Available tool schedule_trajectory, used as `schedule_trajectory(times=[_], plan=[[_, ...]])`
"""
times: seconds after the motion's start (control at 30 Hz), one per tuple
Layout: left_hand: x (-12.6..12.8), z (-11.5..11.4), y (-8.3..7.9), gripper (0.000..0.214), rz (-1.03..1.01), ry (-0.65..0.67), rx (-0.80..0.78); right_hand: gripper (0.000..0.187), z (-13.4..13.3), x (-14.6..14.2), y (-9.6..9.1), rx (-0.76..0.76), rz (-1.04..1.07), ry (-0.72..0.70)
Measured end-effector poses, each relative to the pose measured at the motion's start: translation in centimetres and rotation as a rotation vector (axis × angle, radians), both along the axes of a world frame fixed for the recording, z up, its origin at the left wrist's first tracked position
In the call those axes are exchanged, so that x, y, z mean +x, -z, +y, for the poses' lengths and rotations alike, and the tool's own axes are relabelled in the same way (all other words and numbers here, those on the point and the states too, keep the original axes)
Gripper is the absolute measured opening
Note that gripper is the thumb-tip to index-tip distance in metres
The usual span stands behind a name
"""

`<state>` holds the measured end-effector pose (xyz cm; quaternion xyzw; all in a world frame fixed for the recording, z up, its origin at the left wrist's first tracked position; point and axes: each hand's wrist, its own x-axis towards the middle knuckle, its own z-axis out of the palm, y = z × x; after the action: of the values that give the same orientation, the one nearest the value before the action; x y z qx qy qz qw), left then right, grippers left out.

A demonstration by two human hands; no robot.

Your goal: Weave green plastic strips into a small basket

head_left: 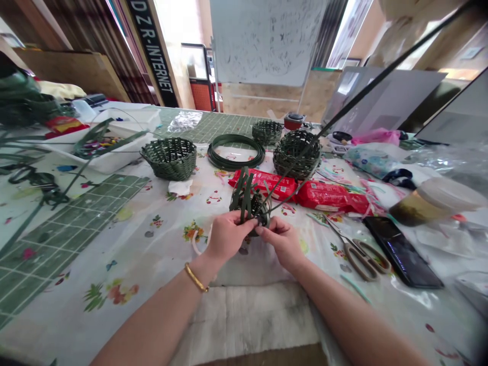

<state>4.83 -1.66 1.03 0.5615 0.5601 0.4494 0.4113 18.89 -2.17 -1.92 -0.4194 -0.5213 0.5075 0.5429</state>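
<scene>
White tray: small coloured items are held in the white tray (99, 161), with green strips (93, 134) laid across it.
Wide basket: its contents cannot be made out in the wide basket (170, 163), woven in dark green.
Left hand: the near left side of the small weave (246, 195) is gripped by the left hand (227, 235), thumb against fingers.
Small weave: it is held between both hands, just beyond the fingertips, upright strips raised.
Right hand: the weave's near right edge is pinched by the right hand (281, 240); whether a loose strip is also caught cannot be told.
Round basket: long strips are seen across the round basket (292, 161).
Clear tub: something brownish is contained in the clear tub (438, 195).
</scene>
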Motion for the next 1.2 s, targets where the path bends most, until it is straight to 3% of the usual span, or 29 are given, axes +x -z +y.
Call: schedule_trajectory(times=[0.33, 0.63, 0.87, 1.2], plan=[[-0.1, 0.1, 0.2, 0.018, 0.010, 0.012, -0.011, 0.031, -0.2, 0.7, 1.6, 0.219, -0.078, -0.033], [-0.1, 0.1, 0.5, 0.018, 0.039, -0.006, 0.016, 0.015, 0.0, 1.0, 2.2, 0.289, -0.137, -0.025], [-0.1, -0.1, 0.7, 0.019, 0.047, -0.031, 0.018, 0.017, -0.3, 0.8, 1.4, 0.587, -0.396, 0.049], [-0.2, 0.2, 0.7, 0.022, 0.008, -0.037, 0.033, 0.008, -0.2, 1.1, 1.9, 0.601, -0.365, 0.075]])
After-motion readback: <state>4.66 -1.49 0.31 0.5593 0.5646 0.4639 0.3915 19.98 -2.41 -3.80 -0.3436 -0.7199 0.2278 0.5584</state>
